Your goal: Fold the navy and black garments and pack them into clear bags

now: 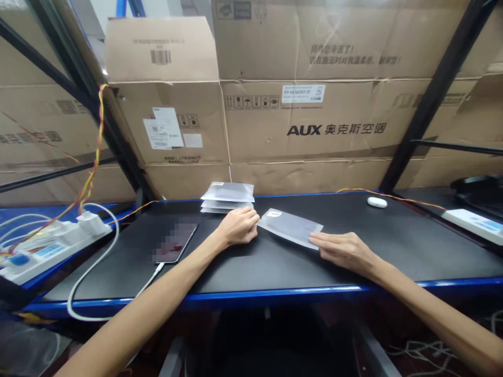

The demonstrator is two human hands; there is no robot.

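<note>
A flat, frosted translucent pouch [293, 226] with a small white label in one corner is stretched between my two hands, above the black tabletop. My left hand [239, 225] is closed at the pouch's left corner, thumb and fingers pinched together. My right hand [340, 250] pinches the right end, thumb beneath and fingers on top. Just behind my left hand lies a stack of similar pouches [228, 192], several deep, with a label showing on the top one. What the pouch holds, if anything, cannot be made out.
A phone [177, 243] on a white cable lies to the left. A loaded power strip [51, 246] sits at the far left, another power strip [475, 225] at the right. A small white case [377, 202] rests at the back right. Cardboard [314, 157] walls the rear.
</note>
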